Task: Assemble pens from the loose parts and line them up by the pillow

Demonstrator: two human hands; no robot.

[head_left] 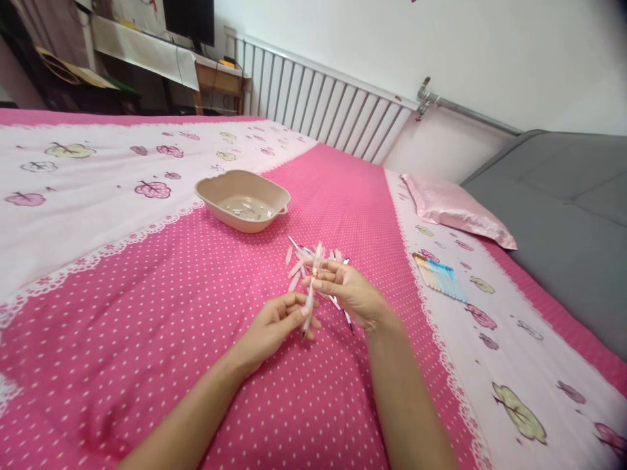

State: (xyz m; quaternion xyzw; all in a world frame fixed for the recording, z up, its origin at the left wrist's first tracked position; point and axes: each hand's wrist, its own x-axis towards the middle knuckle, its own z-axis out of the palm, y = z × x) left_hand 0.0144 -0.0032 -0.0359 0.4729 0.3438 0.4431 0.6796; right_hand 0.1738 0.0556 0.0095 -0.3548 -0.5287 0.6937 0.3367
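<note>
A pale pink-and-white pen (309,301) stands tilted between my hands above the bed. My left hand (281,321) is closed around its lower part, near the dark tip. With thumb and fingers, my right hand (350,287) pinches the upper part, a translucent pinkish piece (318,253). Whether the two parts are joined, I cannot tell. Just beyond and beneath my hands lie several loose pink pen pieces (294,269) and thin white refills (348,320), partly hidden by my fingers.
A beige plastic basin (281,196) with small clear pieces inside sits on the bed beyond my hands. To the right lies a row of blue and peach pens (443,277). Farther off are a pink pillow (460,209), a grey headboard (553,189) and a white radiator (313,91).
</note>
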